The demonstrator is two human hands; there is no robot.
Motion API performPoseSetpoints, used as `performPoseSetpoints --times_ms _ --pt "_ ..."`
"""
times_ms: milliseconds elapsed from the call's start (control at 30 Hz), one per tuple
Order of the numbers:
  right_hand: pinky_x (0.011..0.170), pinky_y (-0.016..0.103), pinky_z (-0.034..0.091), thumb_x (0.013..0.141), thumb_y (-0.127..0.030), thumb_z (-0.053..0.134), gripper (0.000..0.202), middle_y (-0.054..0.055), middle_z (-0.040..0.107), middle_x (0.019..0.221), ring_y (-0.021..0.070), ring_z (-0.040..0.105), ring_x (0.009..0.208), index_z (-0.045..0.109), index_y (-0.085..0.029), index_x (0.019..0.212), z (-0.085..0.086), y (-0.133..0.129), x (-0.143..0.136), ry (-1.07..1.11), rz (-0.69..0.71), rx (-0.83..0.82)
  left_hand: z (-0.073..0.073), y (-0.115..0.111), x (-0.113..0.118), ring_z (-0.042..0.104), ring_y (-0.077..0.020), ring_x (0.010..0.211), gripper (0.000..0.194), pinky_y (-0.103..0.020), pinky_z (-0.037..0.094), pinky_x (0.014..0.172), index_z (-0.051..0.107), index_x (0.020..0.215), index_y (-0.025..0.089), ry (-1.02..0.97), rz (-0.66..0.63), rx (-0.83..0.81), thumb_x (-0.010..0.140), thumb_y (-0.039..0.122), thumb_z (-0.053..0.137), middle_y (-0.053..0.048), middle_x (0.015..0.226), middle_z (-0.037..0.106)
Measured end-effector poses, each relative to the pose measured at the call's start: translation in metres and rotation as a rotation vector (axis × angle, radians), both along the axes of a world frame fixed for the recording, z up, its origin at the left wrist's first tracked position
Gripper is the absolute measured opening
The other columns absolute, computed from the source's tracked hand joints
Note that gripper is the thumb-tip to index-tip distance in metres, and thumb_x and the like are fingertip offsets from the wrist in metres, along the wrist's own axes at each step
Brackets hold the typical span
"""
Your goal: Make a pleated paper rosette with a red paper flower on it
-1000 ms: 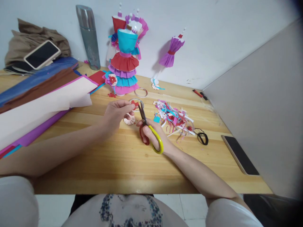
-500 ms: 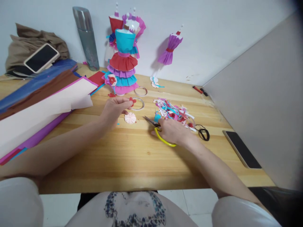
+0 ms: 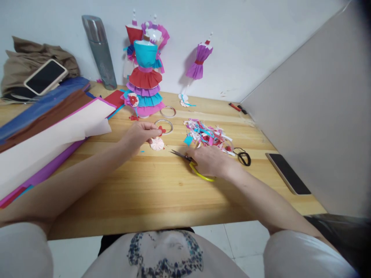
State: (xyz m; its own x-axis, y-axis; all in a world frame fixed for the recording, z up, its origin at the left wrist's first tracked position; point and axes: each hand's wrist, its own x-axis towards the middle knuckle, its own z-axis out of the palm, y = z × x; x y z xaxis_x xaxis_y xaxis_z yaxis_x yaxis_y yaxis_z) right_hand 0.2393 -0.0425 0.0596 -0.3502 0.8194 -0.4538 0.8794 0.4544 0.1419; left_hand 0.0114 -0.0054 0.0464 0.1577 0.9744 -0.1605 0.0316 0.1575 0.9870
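My left hand [image 3: 138, 135] pinches a red paper flower [image 3: 161, 131] by the thin tape roll [image 3: 172, 127]; I'd hold it lightly, sparing the petals. My right hand [image 3: 211, 160] lies over the scissors [image 3: 202, 174], its grip hidden from me; I'd keep their tips off the pleated rosette [image 3: 157, 144].

We pinch a small, lobed red flower cutout [image 3: 161, 131]; to its right we hold yellow-handled scissors [image 3: 182, 155], dark blades pointing left.
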Motion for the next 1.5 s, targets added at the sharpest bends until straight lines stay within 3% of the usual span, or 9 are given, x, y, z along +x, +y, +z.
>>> performPoseSetpoints --times_ms 100,200,267,367,433,533,800,1100,1500 --pt "0.071 0.036 0.047 0.08 -0.018 0.055 0.03 0.016 0.072 0.095 0.0316 0.069 0.089 0.069 -0.017 0.107 0.008 0.001 0.001 -0.012 0.051 -0.012 -0.001 0.0 0.001 0.044 -0.0095 0.05 0.017 -0.024 0.036 0.05 0.064 0.052 0.018 -0.005 -0.028 0.006 0.063 0.029 0.072 -0.001 0.054 0.055" --pt "0.067 0.033 0.044 0.081 -0.019 0.054 0.022 0.013 0.072 0.089 0.0289 0.068 0.084 0.071 -0.018 0.094 0.017 0.007 -0.002 0.084 0.008 0.058 -0.005 0.001 0.001 0.044 -0.0091 0.048 0.017 -0.024 0.036 0.049 0.064 0.054 0.018 -0.002 -0.054 0.037 0.062 0.03 0.074 0.0 0.052 0.055" --pt "0.064 0.031 0.042 0.084 -0.022 0.053 0.019 0.01 0.072 0.081 0.024 0.066 0.077 0.071 -0.017 0.085 0.019 0.015 -0.008 0.34 -0.083 0.148 -0.008 0.002 0.002 0.044 -0.0085 0.047 0.017 -0.024 0.037 0.048 0.065 0.055 0.018 -0.001 -0.067 0.054 0.061 0.031 0.074 0.0 0.054 0.058" --pt "0.064 0.027 0.043 0.079 -0.026 0.06 0.014 0.006 0.071 0.079 0.0173 0.062 0.072 0.069 -0.015 0.081 0.015 0.028 -0.024 0.909 -0.139 0.141 -0.011 0.003 0.002 0.044 -0.0076 0.046 0.016 -0.023 0.036 0.046 0.065 0.055 0.018 -0.019 -0.078 0.071 0.06 0.03 0.074 0.0 0.055 0.058" --pt "0.058 0.026 0.042 0.077 -0.03 0.061 0.02 0.004 0.069 0.075 0.0147 0.059 0.064 0.069 -0.014 0.086 0.009 0.035 -0.035 1.166 -0.199 0.003 -0.013 0.003 0.002 0.045 -0.0072 0.046 0.016 -0.022 0.035 0.045 0.066 0.055 0.017 -0.027 -0.081 0.077 0.06 0.03 0.074 0.001 0.054 0.058" --pt "0.049 0.023 0.038 0.072 -0.031 0.064 0.023 0.0 0.062 0.061 0.0101 0.052 0.051 0.067 -0.012 0.083 0.003 0.041 -0.049 1.331 -0.304 -0.16 -0.014 0.003 0.002 0.045 -0.0063 0.044 0.016 -0.021 0.034 0.044 0.068 0.057 0.017 -0.03 -0.065 0.08 0.059 0.03 0.076 0.001 0.052 0.059" --pt "0.042 0.02 0.033 0.067 -0.028 0.066 0.016 -0.003 0.054 0.047 0.0075 0.047 0.042 0.06 -0.014 0.065 -0.005 0.047 -0.057 1.39 -0.369 -0.14 -0.012 0.001 0.002 0.044 -0.0064 0.043 0.018 -0.021 0.033 0.043 0.067 0.056 0.017 -0.002 -0.031 0.076 0.06 0.032 0.076 0.002 0.051 0.058" --pt "0.042 0.02 0.029 0.067 -0.026 0.062 0.013 -0.007 0.044 0.042 0.0056 0.038 0.039 0.057 -0.015 0.064 -0.016 0.052 -0.058 1.487 -0.396 -0.221 -0.017 0.007 -0.003 0.048 -0.0074 0.05 0.019 -0.02 0.038 0.046 0.072 0.068 0.014 0.028 -0.091 -0.015 0.063 0.031 0.076 -0.002 0.058 0.064" --pt "0.042 0.02 0.027 0.064 -0.022 0.062 0.009 -0.006 0.047 0.043 0.0049 0.037 0.04 0.058 -0.015 0.061 -0.023 0.061 -0.054 1.486 -0.497 -0.252 -0.012 0.012 -0.01 0.054 -0.0094 0.06 0.02 -0.019 0.041 0.046 0.069 0.07 0.014 0.031 -0.118 -0.109 0.078 0.032 0.067 -0.006 0.077 0.067"
